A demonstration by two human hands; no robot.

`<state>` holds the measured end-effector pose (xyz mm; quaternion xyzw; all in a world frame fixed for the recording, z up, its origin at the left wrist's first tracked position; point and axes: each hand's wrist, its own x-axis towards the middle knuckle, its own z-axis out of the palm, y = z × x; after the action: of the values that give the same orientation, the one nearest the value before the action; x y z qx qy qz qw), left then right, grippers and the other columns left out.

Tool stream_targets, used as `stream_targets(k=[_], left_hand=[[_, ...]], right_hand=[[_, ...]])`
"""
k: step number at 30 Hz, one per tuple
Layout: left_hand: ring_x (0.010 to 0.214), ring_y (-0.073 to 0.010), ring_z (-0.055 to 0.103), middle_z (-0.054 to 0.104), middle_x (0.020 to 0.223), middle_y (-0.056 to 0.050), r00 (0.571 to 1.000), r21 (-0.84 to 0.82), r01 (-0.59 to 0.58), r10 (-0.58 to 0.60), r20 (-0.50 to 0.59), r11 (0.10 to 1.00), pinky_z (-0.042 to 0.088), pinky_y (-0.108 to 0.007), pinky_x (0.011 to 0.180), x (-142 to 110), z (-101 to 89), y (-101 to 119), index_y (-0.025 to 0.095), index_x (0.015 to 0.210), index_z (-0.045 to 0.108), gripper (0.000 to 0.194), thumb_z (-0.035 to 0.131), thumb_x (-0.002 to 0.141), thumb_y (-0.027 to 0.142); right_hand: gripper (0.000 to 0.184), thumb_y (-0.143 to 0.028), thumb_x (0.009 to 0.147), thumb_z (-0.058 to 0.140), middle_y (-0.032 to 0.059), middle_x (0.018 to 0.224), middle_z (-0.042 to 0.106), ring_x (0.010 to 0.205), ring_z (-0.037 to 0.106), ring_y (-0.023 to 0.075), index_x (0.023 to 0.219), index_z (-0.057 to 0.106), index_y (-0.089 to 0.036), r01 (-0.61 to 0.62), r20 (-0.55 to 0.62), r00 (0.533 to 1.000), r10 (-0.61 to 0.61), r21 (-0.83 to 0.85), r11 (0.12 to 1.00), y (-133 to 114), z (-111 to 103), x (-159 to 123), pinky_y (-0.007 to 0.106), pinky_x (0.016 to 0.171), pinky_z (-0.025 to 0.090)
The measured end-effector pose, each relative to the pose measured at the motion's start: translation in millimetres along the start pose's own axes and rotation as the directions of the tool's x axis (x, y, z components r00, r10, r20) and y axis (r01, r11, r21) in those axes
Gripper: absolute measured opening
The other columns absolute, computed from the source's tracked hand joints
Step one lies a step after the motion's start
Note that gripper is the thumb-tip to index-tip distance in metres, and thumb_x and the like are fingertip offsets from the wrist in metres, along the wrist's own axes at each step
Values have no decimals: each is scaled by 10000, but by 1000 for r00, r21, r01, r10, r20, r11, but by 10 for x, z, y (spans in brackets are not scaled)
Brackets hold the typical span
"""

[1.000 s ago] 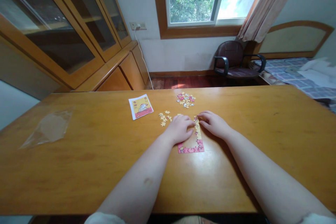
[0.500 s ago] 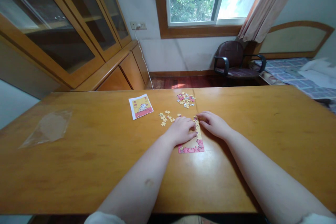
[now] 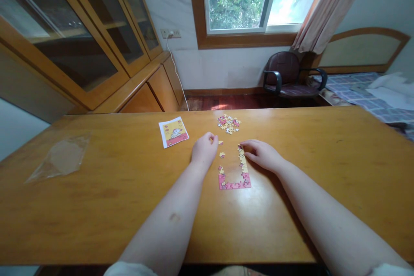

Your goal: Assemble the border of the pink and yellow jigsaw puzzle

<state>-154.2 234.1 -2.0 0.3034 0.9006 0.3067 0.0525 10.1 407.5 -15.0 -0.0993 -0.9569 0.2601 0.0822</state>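
A partly joined jigsaw puzzle frame (image 3: 235, 185) lies before me, pink along the bottom, with a yellow column (image 3: 243, 161) on its right side. My right hand (image 3: 263, 155) bends beside that column, its fingertips touching the top piece. Over the small group of loose yellow pieces, my left hand (image 3: 204, 150) is curled with thumb and fingers together; whatever they pinch is hidden, and the hand covers most of those pieces. Single yellow pieces (image 3: 222, 155) lie between the hands, in line above the frame's short left side.
A mixed heap of puzzle pieces (image 3: 229, 123) sits near the table's far edge. To its left lies a picture card (image 3: 174, 132) with a yellow and pink print. A clear plastic bag (image 3: 63, 155) rests far left. Beyond the table stands a chair (image 3: 287, 73).
My left hand has moved left, from inside the puzzle frame to the loose yellow pieces, uncovering the frame's left side and a single piece. My right hand stays nearly still at the right column.
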Motion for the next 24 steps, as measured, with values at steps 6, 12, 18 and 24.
stream_targets(k=[6, 12, 18, 24], left_hand=[[524, -112, 395, 388, 512, 50, 995, -143, -55, 42, -92, 988, 248, -237, 522, -75, -8, 58, 201, 617, 472, 327, 420, 882, 387], [546, -106, 397, 383, 530, 41, 841, -256, -263, 91, -533, 930, 330, -222, 567, -206, -405, 130, 198, 591, 413, 310, 425, 870, 333], [542, -115, 449, 436, 519, 33, 895, -218, -298, 193, -403, 929, 330, -231, 542, -231, -797, 282, 185, 574, 477, 358, 435, 887, 355], [854, -190, 577, 660, 895, -53, 848, 189, -525, 529, 35, 830, 422, -327, 793, -369, -388, -76, 219, 951, 673, 209, 480, 881, 257]], right_hand=[[312, -231, 837, 564, 55, 1180, 647, 1065, 602, 221, 1141, 634, -251, -12, -5, 1000, 12, 12, 1000, 9, 0, 5, 367, 951, 460], [288, -278, 846, 570, 58, 1155, 655, 1049, 609, 223, 1125, 634, -244, -48, -21, 999, 48, 20, 999, 27, 19, 16, 364, 924, 472], [277, -297, 849, 574, 48, 1135, 662, 1037, 611, 221, 1114, 636, -248, -51, -44, 998, 52, 14, 999, 46, 48, 22, 362, 919, 475], [264, -303, 843, 578, 46, 1119, 665, 1011, 618, 220, 1094, 646, -254, -67, -54, 996, 67, 15, 998, 37, 53, 24, 363, 890, 487]])
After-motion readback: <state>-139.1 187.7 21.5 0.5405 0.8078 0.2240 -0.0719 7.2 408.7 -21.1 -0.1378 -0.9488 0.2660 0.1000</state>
